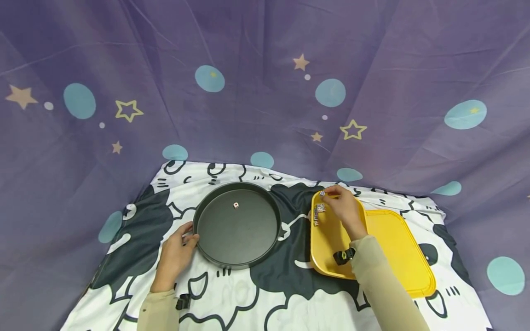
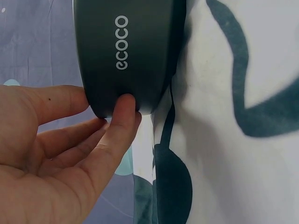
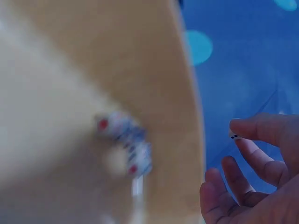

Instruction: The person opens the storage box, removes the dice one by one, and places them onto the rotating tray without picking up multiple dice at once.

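A round dark tray (image 1: 238,232) with a raised rim lies on the cloth, and one white die (image 1: 236,205) sits inside it toward the far side. My left hand (image 1: 178,253) touches the tray's left rim with its fingertips; in the left wrist view the fingers meet the outer wall beside the word "ecoco". Over the far end of a yellow box (image 1: 327,257), my right hand (image 1: 342,207) pinches a die (image 3: 234,136) between thumb and forefinger. Several more dice (image 1: 319,214) are clustered in the box along its left side, blurred in the right wrist view.
A yellow lid (image 1: 397,248) lies to the right of the box, partly behind the right forearm. The patterned black and white cloth (image 1: 290,312) covers the table. A purple curtain (image 1: 265,115) with stars and dots hangs behind it.
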A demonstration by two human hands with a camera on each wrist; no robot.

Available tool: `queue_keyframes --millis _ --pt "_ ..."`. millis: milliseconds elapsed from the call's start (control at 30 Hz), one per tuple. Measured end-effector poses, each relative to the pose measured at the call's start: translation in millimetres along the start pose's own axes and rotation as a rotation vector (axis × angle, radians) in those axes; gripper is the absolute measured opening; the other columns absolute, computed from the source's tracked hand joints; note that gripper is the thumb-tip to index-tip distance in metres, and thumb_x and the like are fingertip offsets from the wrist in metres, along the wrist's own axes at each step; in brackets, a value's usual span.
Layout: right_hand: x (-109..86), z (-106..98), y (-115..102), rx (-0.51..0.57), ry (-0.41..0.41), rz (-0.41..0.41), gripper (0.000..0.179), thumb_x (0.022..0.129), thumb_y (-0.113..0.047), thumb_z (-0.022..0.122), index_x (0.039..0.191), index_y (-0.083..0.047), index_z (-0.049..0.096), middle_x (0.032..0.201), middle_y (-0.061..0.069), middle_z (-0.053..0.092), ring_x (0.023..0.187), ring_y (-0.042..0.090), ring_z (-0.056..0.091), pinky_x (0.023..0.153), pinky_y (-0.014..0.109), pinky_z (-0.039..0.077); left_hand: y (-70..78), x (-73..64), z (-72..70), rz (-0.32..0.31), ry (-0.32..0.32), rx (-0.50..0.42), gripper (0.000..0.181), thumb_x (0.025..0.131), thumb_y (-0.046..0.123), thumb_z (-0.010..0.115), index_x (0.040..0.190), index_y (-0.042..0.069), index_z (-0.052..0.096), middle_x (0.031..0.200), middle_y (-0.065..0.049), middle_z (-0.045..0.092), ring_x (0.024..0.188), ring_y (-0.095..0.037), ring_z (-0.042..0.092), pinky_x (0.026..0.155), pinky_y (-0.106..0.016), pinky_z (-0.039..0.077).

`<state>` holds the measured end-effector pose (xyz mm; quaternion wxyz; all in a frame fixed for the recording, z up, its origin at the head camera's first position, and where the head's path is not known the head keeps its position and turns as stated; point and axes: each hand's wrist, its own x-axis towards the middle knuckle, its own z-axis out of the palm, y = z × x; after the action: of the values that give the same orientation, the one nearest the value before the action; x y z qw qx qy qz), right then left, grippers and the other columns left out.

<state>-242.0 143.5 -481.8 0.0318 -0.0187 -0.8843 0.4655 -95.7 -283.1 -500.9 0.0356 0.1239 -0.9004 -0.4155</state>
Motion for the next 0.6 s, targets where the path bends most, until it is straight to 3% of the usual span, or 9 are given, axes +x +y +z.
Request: queue_keyframes --millis 300,600 --pt "3.9 30 -57 0.048 -0.083 -0.123 0.021 0.087 -0.013 0.076 0.105 -0.005 0.072 0.104 0.013 0.07 0.091 0.029 0.068 0.078 0.037 0.054 -1.4 0.0 -0.6 0.006 0.009 -0.009 0.047 0.099 0.012 0.06 0.144 -0.001 0.05 0.132 -0.022 0.061 0.118 -0.036 0.062 0.105 -0.055 0.039" --pt "4.2 90 -103 0.063 -0.123 -0.241 0.019 0.083 -0.012 0.078 0.101 -0.008 0.074 0.102 0.008 0.071 0.083 0.025 0.068 0.076 0.037 0.055 -1.8 0.0 0.4 0.016 0.019 -0.022 0.047 0.099 0.011 0.06 0.143 -0.002 0.05 0.131 -0.022 0.062 0.117 -0.036 0.062 0.106 -0.055 0.039"
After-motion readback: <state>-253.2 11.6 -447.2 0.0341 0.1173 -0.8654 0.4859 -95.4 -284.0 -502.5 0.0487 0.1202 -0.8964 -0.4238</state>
